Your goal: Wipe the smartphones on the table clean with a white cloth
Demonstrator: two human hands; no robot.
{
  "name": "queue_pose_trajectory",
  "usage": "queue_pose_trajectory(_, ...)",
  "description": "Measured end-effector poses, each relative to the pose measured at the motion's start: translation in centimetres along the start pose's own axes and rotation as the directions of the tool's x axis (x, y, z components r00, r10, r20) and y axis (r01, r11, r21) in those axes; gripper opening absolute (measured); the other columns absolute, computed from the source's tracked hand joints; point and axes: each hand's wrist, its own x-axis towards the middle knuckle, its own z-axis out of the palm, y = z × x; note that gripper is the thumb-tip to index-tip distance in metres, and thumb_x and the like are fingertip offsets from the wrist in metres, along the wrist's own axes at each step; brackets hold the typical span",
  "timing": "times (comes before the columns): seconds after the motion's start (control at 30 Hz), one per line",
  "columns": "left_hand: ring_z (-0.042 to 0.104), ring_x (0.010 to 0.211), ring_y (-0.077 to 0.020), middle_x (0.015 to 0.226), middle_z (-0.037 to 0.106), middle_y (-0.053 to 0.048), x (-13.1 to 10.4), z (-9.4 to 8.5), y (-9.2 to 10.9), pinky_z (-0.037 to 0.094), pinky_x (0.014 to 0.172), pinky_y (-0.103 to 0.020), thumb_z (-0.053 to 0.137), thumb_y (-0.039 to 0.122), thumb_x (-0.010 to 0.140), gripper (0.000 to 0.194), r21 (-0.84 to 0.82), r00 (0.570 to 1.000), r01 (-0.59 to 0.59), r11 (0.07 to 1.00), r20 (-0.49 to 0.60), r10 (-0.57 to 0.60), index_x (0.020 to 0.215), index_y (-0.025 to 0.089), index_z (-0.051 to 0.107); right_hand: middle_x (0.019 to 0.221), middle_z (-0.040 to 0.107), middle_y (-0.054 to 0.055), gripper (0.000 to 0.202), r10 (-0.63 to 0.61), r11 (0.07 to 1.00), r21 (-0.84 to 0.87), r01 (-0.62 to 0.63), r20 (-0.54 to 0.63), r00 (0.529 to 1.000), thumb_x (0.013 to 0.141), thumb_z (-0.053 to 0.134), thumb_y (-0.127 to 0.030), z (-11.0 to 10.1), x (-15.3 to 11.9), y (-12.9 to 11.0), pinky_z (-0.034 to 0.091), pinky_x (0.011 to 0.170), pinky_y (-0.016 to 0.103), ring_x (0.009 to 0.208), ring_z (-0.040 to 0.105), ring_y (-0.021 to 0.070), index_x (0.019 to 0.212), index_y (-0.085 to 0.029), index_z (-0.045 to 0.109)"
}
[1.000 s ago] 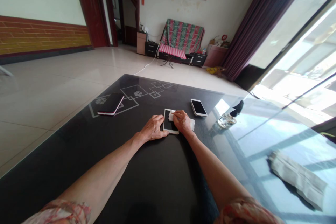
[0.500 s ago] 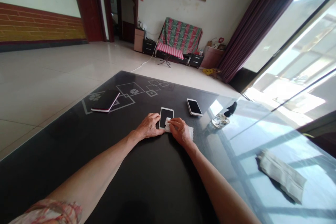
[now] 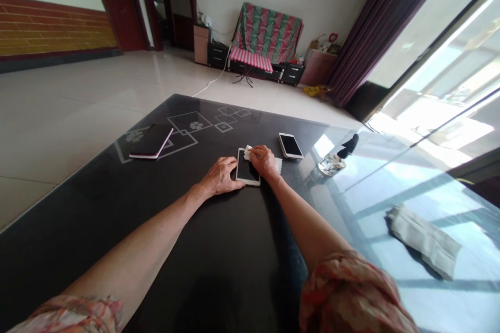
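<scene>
A white-framed phone [image 3: 247, 173] with a dark screen lies flat on the black table. My left hand [image 3: 221, 177] grips its left side, with the thumb at the lower corner and the fingers along the edge. My right hand [image 3: 264, 160] pinches a crumpled white tissue [image 3: 247, 153] against the upper part of the screen. Beneath that hand, a white piece with a zigzag edge [image 3: 278, 165] sticks out to the right; its kind is unclear.
Another white phone [image 3: 291, 145] lies beyond my right hand. Right of it stands a clear bottle with a black spray top [image 3: 334, 163]. A folded grey cloth [image 3: 425, 239] is at the right, a dark notebook [image 3: 151, 141] at the left. A striped stool [image 3: 250, 59] stands beyond the table [image 3: 187, 265].
My right hand has slid the tissue up the screen from its lower part to near the top, uncovering the lower edge. My left hand stays on the phone. The view has tilted down slightly.
</scene>
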Motion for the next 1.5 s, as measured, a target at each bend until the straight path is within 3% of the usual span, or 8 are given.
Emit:
queue_pose_trajectory(0.37, 0.055, 0.112, -0.0334, 0.121, 0.06, -0.013, 0.1, 0.2, -0.5, 0.045, 0.099, -0.046, 0.068, 0.046, 0.068, 0.052, 0.018, 1.0, 0.004, 1.0, -0.011, -0.004, 0.108, 0.014, 0.067, 0.102, 0.069, 0.003, 0.021, -0.052, 0.998, -0.018, 0.052, -0.002, 0.999, 0.084, 0.055, -0.019, 0.0, 0.0, -0.1, 0.042, 0.097, 0.032, 0.095, 0.062, 0.0179, 0.092, -0.023, 0.074)
queue_pose_trajectory(0.63, 0.057, 0.11, -0.0305, 0.119, 0.062, -0.01, 0.1, 0.4, -0.8, 0.048, 0.096, -0.043, 0.071, 0.045, 0.066, 0.049, -0.002, 0.999, 0.004, 1.0, -0.041, -0.004, 0.108, 0.018, 0.068, 0.103, 0.069, 0.004, 0.023, -0.124, 0.991, 0.056, 0.123, 0.011, 0.992, 0.085, 0.054, -0.02, -1.3, -3.5, -1.1, 0.042, 0.098, 0.036, 0.098, 0.061, 0.0186, 0.094, -0.025, 0.074)
queue_pose_trajectory(0.83, 0.056, 0.109, -0.0301, 0.118, 0.062, -0.011, 0.1, 0.3, -0.6, 0.047, 0.097, -0.042, 0.072, 0.044, 0.067, 0.048, -0.011, 0.998, 0.022, 1.0, -0.052, -0.023, 0.105, 0.015, 0.071, 0.099, 0.07, 0.003, 0.021, -0.203, 0.971, 0.129, 0.199, 0.019, 0.979, 0.086, 0.054, -0.02, -2.6, -6.1, -2.7, 0.043, 0.096, 0.034, 0.095, 0.061, 0.0179, 0.092, -0.025, 0.074)
queue_pose_trajectory(1.13, 0.056, 0.106, -0.0288, 0.114, 0.062, -0.009, 0.1, 0.5, -0.6, 0.048, 0.096, -0.04, 0.077, 0.041, 0.061, 0.047, -0.046, 0.997, 0.042, 0.998, -0.066, -0.045, 0.102, 0.019, 0.072, 0.101, 0.066, 0.006, 0.023, -0.171, 0.984, 0.044, 0.17, 0.012, 0.985, 0.086, 0.052, -0.019, -1.8, -5.2, -2.8, 0.043, 0.094, 0.037, 0.096, 0.058, 0.0207, 0.095, -0.023, 0.073)
queue_pose_trajectory(1.5, 0.058, 0.104, -0.0275, 0.113, 0.064, -0.008, 0.2, 0.4, -0.6, 0.049, 0.093, -0.039, 0.075, 0.034, 0.065, 0.039, -0.07, 0.996, 0.034, 0.997, -0.076, -0.04, 0.101, 0.019, 0.072, 0.102, 0.067, 0.005, 0.024, -0.175, 0.985, 0.024, 0.174, 0.044, 0.984, 0.08, 0.054, -0.015, -2.5, -5.2, -3.4, 0.042, 0.092, 0.035, 0.097, 0.055, 0.0207, 0.093, -0.022, 0.073)
